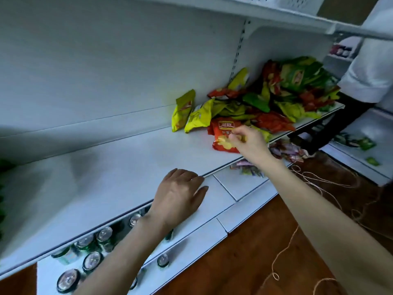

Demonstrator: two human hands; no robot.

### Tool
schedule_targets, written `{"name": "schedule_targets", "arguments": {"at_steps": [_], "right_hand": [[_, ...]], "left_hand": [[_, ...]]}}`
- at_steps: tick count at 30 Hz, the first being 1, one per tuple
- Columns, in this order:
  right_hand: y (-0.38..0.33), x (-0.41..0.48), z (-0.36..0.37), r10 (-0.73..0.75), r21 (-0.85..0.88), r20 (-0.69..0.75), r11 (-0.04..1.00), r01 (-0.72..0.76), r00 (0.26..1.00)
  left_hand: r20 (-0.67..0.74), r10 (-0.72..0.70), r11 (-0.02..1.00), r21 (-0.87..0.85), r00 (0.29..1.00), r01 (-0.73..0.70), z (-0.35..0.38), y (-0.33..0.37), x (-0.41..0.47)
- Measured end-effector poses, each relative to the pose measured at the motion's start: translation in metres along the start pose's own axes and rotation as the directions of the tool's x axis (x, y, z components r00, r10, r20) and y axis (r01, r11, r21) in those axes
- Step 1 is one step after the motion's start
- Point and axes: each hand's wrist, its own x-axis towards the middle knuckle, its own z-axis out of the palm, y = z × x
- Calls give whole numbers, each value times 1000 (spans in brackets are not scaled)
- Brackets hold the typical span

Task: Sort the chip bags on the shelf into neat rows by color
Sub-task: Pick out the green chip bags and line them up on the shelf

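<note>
A red chip bag (223,129), at the front of the pile (282,96) on the shelf (106,167), is pinched by the right hand (251,143) (fingers curled); the left hand (178,194) is laid flat at the shelf edge

one left hand (180,192), one right hand (248,143), one red bag (222,133), one chip-bag heap (276,96), six-plus cans (92,260)

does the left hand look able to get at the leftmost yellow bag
Probably yes: bare shelf lies between the left hand and the yellow bag; the right hand, pinching a red bag, is aside.
</note>
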Motion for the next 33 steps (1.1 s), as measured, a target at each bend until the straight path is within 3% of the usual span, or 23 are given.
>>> {"name": "schedule_targets", "arguments": {"at_steps": [9, 16, 21, 24, 29, 33], "right_hand": [[72, 55, 9, 56, 54, -20, 997, -55, 998], [131, 126, -18, 80, -5, -136, 997, -81, 988], [186, 150, -31, 95, -114, -127, 988, -109, 987], [209, 179, -34, 19, -195, -102, 980, -39, 995], [240, 231, -25, -91, -350, 135, 927, 133, 987], [259, 259, -59, -260, -159, 42, 952, 263, 965]], "left_hand": [[-2, 64, 998, -6, 998, -64, 65, -17, 82], [-13, 86, 993, -85, 996, -87, 112, -32, 177], [26, 96, 987, -130, 995, -92, 148, -26, 217], [16, 44, 988, -146, 999, -42, 166, -24, 243], [-16, -130, 987, -100, 991, 128, 193, -13, 280], [-138, -327, 942, -124, 935, 312, 215, 5, 311]]}}
